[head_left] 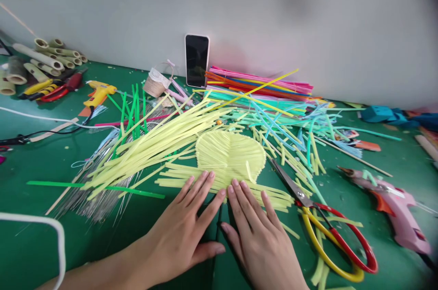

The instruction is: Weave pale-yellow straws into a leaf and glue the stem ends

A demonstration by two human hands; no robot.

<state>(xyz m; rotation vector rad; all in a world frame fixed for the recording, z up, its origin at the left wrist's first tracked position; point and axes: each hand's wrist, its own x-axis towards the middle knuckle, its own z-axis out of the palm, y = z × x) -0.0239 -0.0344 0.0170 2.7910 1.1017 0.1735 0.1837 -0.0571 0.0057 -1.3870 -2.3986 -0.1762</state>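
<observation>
A pale yellow leaf-shaped piece [236, 151], made of strips laid side by side, lies flat in the middle of the table; its lower end continues into loose strips. My left hand [191, 221] rests with fingers spread and fingertips on the yellow strips [185, 178] at its lower left. On the lower right, my right hand [256, 230] lies flat, fingertips pressing the strips there. Neither hand grips anything. Scissors [303, 199] with red and yellow handles lie slightly open to the right of my right hand.
A bundle of loose yellow strips [164, 144] covers thin metal wires [99, 189] at left. A phone [197, 59] leans on the wall beside coloured strips [260, 84]. A pink glue gun [393, 208] lies right, a yellow glue gun [99, 93] left, near pliers [65, 87] and bamboo tubes [51, 59].
</observation>
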